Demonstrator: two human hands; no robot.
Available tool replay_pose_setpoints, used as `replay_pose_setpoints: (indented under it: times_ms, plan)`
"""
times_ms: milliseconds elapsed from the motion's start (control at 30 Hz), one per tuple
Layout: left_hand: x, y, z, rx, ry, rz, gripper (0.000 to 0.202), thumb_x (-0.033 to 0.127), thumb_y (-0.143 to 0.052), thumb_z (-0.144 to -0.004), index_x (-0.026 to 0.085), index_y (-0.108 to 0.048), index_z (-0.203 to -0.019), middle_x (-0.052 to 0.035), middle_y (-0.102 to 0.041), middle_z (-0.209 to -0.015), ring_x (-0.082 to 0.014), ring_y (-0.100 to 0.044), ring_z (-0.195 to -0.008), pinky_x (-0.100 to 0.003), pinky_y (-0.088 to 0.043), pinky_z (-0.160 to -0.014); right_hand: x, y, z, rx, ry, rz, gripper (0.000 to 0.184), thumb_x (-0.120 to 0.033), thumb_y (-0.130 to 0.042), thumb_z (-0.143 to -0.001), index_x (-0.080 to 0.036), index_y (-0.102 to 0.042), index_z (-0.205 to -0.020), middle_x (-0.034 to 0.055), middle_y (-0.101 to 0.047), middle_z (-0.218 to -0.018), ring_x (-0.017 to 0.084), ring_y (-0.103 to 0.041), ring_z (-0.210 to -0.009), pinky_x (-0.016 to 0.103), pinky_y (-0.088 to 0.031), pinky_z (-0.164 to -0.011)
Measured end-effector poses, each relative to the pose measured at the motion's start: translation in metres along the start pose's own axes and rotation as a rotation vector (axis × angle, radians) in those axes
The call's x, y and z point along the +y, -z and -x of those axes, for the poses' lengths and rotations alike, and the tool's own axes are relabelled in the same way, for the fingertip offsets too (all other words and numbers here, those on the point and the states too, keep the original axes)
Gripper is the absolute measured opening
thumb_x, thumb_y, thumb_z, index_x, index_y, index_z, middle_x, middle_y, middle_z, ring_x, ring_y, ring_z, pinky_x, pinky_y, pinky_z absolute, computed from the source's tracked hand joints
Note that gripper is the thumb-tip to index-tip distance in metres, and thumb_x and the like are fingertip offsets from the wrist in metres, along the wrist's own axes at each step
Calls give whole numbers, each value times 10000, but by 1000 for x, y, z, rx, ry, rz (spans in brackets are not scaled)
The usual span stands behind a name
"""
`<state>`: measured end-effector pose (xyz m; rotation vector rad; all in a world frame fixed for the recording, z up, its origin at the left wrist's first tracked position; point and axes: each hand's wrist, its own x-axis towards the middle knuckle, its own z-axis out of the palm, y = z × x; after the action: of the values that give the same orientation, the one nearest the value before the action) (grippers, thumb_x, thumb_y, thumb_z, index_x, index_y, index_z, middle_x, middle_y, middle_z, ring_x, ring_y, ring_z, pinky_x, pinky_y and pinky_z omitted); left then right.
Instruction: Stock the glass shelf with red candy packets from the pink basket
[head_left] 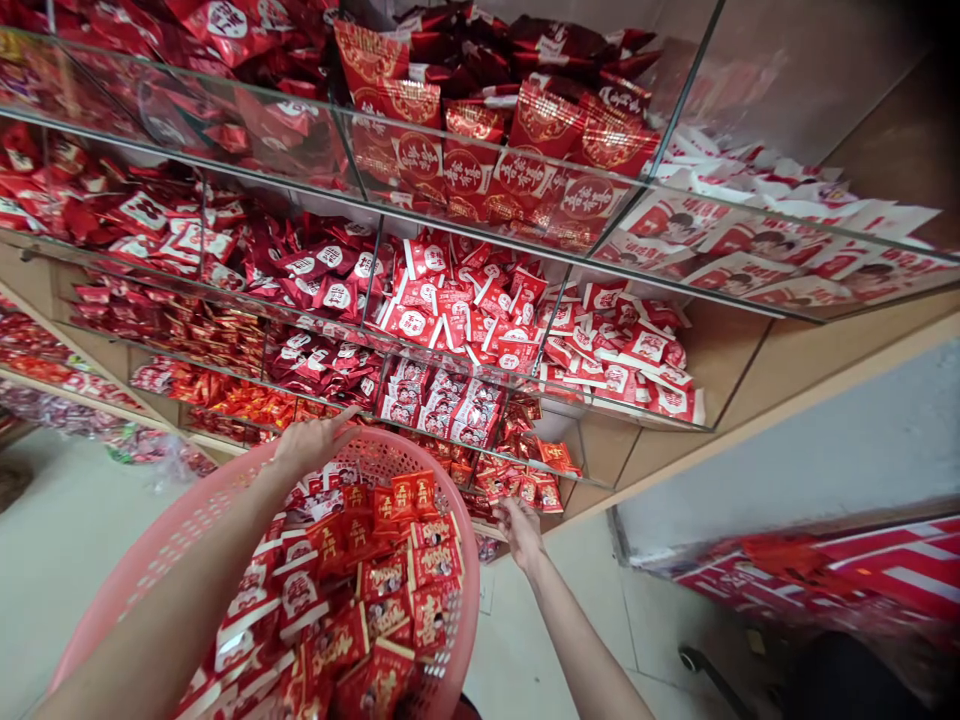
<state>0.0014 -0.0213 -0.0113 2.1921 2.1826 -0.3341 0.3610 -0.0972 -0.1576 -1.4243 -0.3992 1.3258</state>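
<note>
A pink perforated plastic basket, tilted, holds many small red, orange and white wrapped packets. My left forearm crosses over it, and my left hand grips its far rim, some of the fingers hidden behind the edge. To the right of the basket, my right hand is at the front of the lowest shelf in front of me. Its fingers are curled together against small red packets there. Whether a packet is between the fingertips is too small to make out.
Tiered wooden shelves with clear dividers and front panels hold red snack packets. White-and-red packets sit at the upper right. Pale floor tiles lie below. Red-and-white striped material and a dark chair-like base are at right.
</note>
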Motion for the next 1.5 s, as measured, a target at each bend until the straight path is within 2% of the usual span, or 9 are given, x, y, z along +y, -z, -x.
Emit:
replay_pose_setpoints:
  times_ms: [133, 433, 500, 600, 767, 967, 1133, 1333, 1500]
  plan:
    - [1, 1, 1, -2, 5, 10, 657, 598, -185, -883, 306, -250, -1468, -153, -711, -1040, -321, -649, -980, -410, -459, -793, -8, 5, 9, -7, 47, 80, 312, -357, -748, -479, -194, -505, -586, -51, -584, -530, 114, -569, -495, 181, -376, -409]
    - [4, 7, 3, -11, 11, 9, 638, 596, -208, -883, 335, -239, -1465, -142, -707, -1054, -303, -649, -979, -393, -454, -801, -51, -6, 50, -161, 259, 275, 245, -344, -708, -581, -200, -512, -612, -72, -513, -492, 86, -433, -454, 200, -315, -436]
    - [4, 7, 4, -13, 13, 16, 635, 595, -207, -885, 337, -244, -1463, -142, -705, -1063, -301, -647, -982, -390, -453, -802, -62, -14, 65, -228, 291, 317, 213, -330, -689, -627, -200, -521, -639, -72, -509, -501, 85, -427, -462, 201, -317, -450]
    - [5, 7, 4, -15, 15, 11, 632, 593, -208, -886, 337, -247, -1463, -146, -706, -1054, -303, -648, -979, -394, -454, -803, -75, -34, 91, -421, 333, 434, 158, -293, -630, -696, -199, -511, -653, -73, -499, -512, 79, -419, -469, 204, -331, -478]
    - [5, 8, 5, -14, 16, 24, 633, 587, -209, -887, 325, -263, -1461, -155, -709, -1041, -317, -647, -978, -416, -459, -805, -74, -70, 121, -764, 231, 573, 94, -176, -571, -676, -194, -490, -631, -73, -500, -527, 72, -433, -482, 197, -310, -478]
    - [6, 11, 6, -31, 0, 19, 635, 569, -193, -895, 301, -250, -1468, -162, -709, -1041, -317, -649, -980, -419, -462, -807, -64, -89, 127, -960, 5, 662, 112, -116, -564, -632, -188, -483, -605, -88, -468, -497, 57, -408, -449, 187, -249, -433]
    - [6, 11, 8, -16, -2, 5, 633, 564, -196, -898, 297, -249, -1469, -157, -710, -1042, -315, -648, -987, -422, -462, -816, -63, -98, 124, -981, -59, 807, 105, -121, -571, -635, -188, -492, -616, -89, -465, -479, 59, -397, -444, 187, -230, -417]
    - [5, 9, 6, -8, -1, 18, 632, 575, -198, -892, 315, -257, -1465, -156, -712, -1032, -322, -647, -974, -428, -460, -807, -61, -106, 120, -964, 172, 1130, 69, -156, -570, -611, -170, -546, -548, -72, -469, -469, 70, -406, -485, 198, -247, -445]
    - [5, 8, 5, -10, 3, 26, 628, 577, -203, -889, 321, -272, -1458, -146, -714, -1022, -309, -649, -963, -411, -451, -808, -63, -109, 125, -861, 319, 1298, 191, -158, -572, -594, -164, -458, -441, -82, -356, -423, 63, -352, -480, 214, -221, -466]
